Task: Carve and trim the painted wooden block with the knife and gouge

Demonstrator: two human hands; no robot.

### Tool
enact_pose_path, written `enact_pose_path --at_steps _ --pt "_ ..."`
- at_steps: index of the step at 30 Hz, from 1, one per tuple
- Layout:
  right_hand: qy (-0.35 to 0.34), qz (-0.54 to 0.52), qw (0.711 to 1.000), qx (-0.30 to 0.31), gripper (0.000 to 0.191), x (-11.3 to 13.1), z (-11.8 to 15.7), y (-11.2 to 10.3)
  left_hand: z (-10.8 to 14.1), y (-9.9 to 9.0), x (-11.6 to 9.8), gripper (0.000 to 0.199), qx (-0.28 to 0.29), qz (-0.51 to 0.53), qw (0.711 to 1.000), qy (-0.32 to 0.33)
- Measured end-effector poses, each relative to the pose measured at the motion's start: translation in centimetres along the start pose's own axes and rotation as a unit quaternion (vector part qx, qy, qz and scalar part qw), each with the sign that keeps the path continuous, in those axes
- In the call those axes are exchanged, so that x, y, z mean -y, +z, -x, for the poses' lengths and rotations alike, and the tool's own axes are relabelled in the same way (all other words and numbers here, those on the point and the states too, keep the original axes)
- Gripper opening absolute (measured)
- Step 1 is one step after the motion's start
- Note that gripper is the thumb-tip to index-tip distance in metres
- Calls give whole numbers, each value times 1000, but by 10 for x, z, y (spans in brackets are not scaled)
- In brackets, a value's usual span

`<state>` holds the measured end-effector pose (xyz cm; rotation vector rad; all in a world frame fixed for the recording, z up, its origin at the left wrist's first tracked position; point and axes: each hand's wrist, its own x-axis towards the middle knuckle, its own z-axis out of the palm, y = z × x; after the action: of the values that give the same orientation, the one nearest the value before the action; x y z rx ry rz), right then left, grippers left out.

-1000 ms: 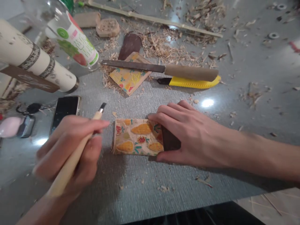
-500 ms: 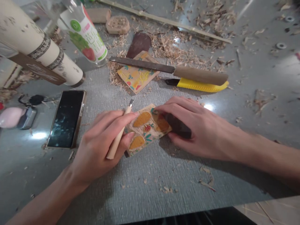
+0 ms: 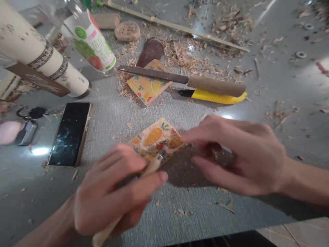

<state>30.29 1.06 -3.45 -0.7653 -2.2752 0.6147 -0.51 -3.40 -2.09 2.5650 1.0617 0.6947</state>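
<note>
In the head view, the left hand (image 3: 113,192), at lower left of centre, pinches a slim carving tool (image 3: 151,167) between thumb and fingers, and its metal tip is over the patterned wooden piece (image 3: 153,136). This piece lies near the centre of the frame, on the grey table (image 3: 108,109). The right hand (image 3: 246,154), at right of centre, has thumb and index finger spread apart, with the index fingertip near the right corner of the piece; something dark is blurred between them, and I cannot tell if it is held. As for progress, I judge the carving to be well advanced: pale, rough wood shows around the orange shapes, but the lower part is covered by the hand, so how much is left I cannot say. In the upper centre, a second patterned piece (image 3: 147,91) lies partly under a long-bladed tool (image 3: 216,85), and a yellow utility knife (image 3: 218,97) is just below the handle. Wood shavings (image 3: 185,56) are scattered behind them.
</note>
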Motion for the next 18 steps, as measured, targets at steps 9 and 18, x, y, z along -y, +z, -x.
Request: enact_pose_path --at_steps 9,18 --pt "-154 29 980 119 31 -2 -5 6 0 20 -15 14 11 48 992 114" --pt "1 93 995 28 5 -10 -5 11 -5 5 29 40 -78 -117 983 -117"
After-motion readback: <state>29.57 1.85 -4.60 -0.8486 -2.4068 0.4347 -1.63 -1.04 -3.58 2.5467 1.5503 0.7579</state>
